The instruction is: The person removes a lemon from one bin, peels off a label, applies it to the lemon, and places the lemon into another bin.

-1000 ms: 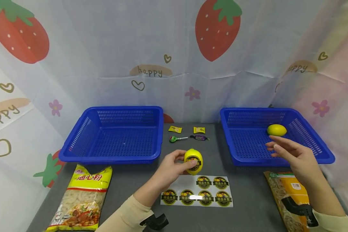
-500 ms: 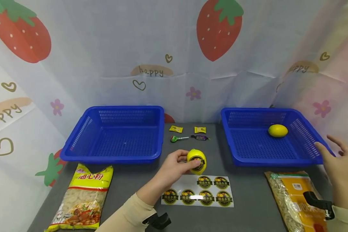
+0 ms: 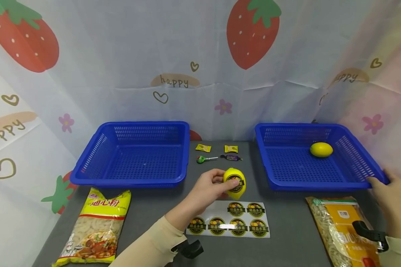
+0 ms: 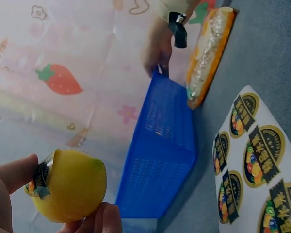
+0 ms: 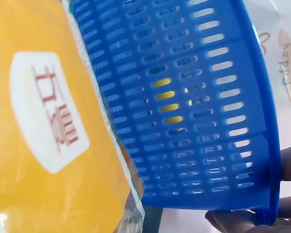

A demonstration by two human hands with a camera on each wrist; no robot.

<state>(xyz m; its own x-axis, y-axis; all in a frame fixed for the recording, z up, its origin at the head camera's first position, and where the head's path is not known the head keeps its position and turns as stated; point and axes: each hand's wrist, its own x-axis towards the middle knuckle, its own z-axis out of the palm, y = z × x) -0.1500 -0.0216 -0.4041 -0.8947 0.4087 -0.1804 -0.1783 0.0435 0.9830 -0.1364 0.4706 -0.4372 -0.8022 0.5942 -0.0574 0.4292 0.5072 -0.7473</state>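
Note:
My left hand [image 3: 207,189] holds a yellow lemon [image 4: 75,187] above the table's middle, thumb on the round black-and-gold sticker [image 4: 40,180] on its side. Below it lies a white sheet [image 3: 217,208] bearing several of the same stickers. At the right, my right hand [image 3: 392,198] grips the rim at the front right corner of a blue plastic basket [image 3: 320,186]. In the right wrist view its fingertips [image 5: 233,221] curl at the basket's edge. Another lemon [image 3: 321,150] rests inside that basket, and shows yellow through the slots in the right wrist view.
Another blue basket [image 3: 130,182] stands at the back left. Between the baskets lie two yellow-wrapped candies [image 3: 203,148], a lollipop [image 3: 202,159] and a purple-wrapped candy [image 3: 231,158]. A bag of macaroni [image 3: 95,228] lies front left, an orange-fronted bag [image 3: 349,230] front right.
My right hand has moved from over the right basket out to its front right corner and now grips the rim. My left hand has shifted slightly right with the lemon.

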